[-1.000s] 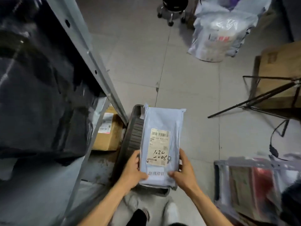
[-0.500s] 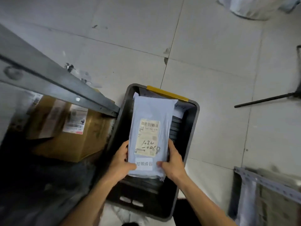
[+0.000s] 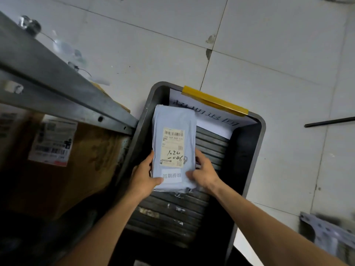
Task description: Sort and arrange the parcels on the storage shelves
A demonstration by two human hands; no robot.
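A pale blue poly-bag parcel [image 3: 173, 129] with a white shipping label and handwritten numbers lies lengthwise inside a black plastic crate [image 3: 249, 169] on the floor. My left hand [image 3: 145, 174] grips the parcel's near left edge, thumb on top. My right hand [image 3: 204, 172] holds its near right edge. The parcel is low in the crate, over the ribbed bottom; I cannot tell whether it rests on it. A white printed sheet [image 3: 213, 120] is fixed to the crate's far wall with yellow tape [image 3: 214, 100].
A grey metal shelf beam [image 3: 63, 93] runs diagonally at left, touching the crate's left rim. Under it sits a brown cardboard box [image 3: 92, 156] with a label. A second shelf corner [image 3: 326, 233] shows at lower right. A black rod [image 3: 330, 121] lies on the tiled floor at right.
My view has tilted down from the room to the crate. Both hands have carried the blue parcel down into the crate, toward its left side.
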